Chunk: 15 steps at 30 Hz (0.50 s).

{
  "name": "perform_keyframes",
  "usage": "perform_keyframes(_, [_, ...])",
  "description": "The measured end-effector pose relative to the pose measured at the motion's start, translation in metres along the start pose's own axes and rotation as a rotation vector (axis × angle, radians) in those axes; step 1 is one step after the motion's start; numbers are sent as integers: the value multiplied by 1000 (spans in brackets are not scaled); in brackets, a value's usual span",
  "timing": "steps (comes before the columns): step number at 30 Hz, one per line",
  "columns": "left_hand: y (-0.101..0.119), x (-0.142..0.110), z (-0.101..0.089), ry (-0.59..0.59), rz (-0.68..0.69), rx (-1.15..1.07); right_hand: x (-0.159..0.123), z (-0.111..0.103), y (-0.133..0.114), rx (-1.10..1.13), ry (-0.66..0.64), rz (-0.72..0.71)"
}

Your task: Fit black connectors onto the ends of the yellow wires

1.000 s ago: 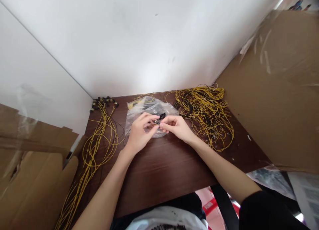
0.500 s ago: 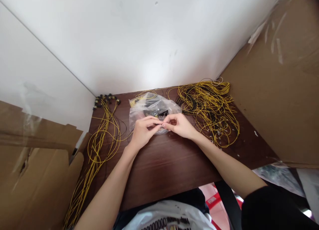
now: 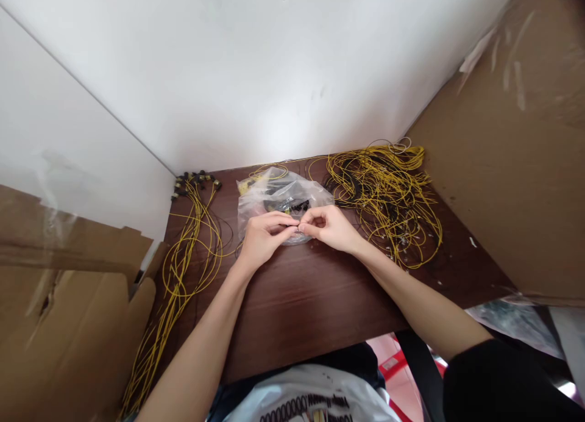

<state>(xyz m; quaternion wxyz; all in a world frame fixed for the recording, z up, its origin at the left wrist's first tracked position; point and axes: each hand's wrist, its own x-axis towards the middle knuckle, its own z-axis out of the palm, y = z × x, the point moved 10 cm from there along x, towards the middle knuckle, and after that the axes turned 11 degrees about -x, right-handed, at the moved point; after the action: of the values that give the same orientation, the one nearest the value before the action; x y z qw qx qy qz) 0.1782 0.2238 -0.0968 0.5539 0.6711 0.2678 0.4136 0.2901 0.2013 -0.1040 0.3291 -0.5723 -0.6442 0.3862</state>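
Observation:
My left hand (image 3: 269, 236) and my right hand (image 3: 328, 227) meet fingertip to fingertip above the front edge of a clear plastic bag (image 3: 286, 193). Each hand pinches with thumb and forefinger. Whatever lies between the fingertips is too small and too hidden to name. Inside the bag, dark parts and some yellow pieces show through the film. A thin yellow wire runs from the left bundle toward the left hand, and its end is out of sight.
A bundle of yellow wires with black connectors (image 3: 192, 227) lies along the left. Tangled yellow and black wires (image 3: 388, 202) are heaped at the right. Cardboard (image 3: 498, 166) stands on both sides, and a white wall (image 3: 283, 74) rises behind the brown table (image 3: 311, 306).
Both hands stay almost in place, still pinching at the same spot. The view has shifted very slightly.

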Motion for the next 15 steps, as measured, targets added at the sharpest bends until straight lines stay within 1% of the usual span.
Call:
perform_keyframes(7, [-3,-1,0,-16,-15,-17,-1,0,-1,-35,-17,-2])
perform_keyframes(15, [-3,0,-2,35,-42,-101,0,0,2,-30,-17,20])
